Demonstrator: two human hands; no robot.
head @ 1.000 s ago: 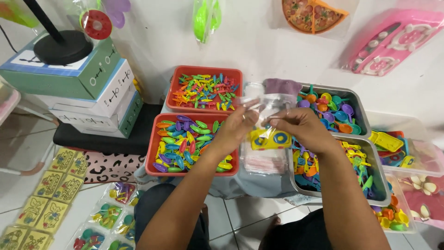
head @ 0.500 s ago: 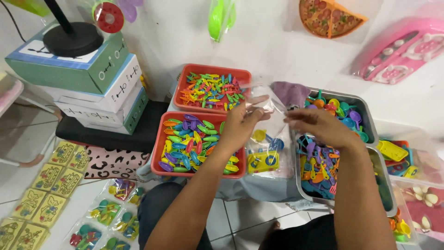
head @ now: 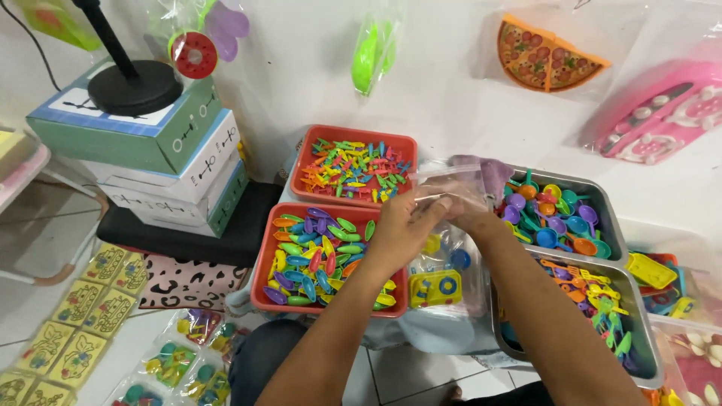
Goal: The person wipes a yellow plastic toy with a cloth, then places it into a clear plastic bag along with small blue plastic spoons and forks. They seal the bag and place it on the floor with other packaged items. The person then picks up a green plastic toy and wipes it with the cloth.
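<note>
Both hands are up together over the middle of the spread, working a clear plastic bag [head: 444, 188]. The left hand [head: 402, 233] has its fingers closed on the bag's near edge, pinching the film; the right hand [head: 470, 214] sits just behind it, mostly hidden by the left and by the crinkled plastic, and appears to grip the bag's far side, though how tightly its fingers are closed I cannot tell. The bag hangs between the red trays on the left and the metal trays on the right, and below the hands it holds a few small toy pieces, among them a yellow toy stove [head: 436, 288] and a blue ring.

Around it: a near red tray [head: 265, 278] of leaf-shaped coloured pieces, a far red tray [head: 353, 133] of tiny bright cutlery, a far metal tray [head: 602, 203] of toy cups and ladles, and a near metal tray [head: 639, 331] of more utensils. Stacked boxes [head: 188, 165] stand at far left, and finished packets lie on the floor [head: 45, 301] at near left.

To my eye the step is handling the mouth of a partly filled bag. The next move would call for keeping that mouth steady with one hand so the other is free.
</note>
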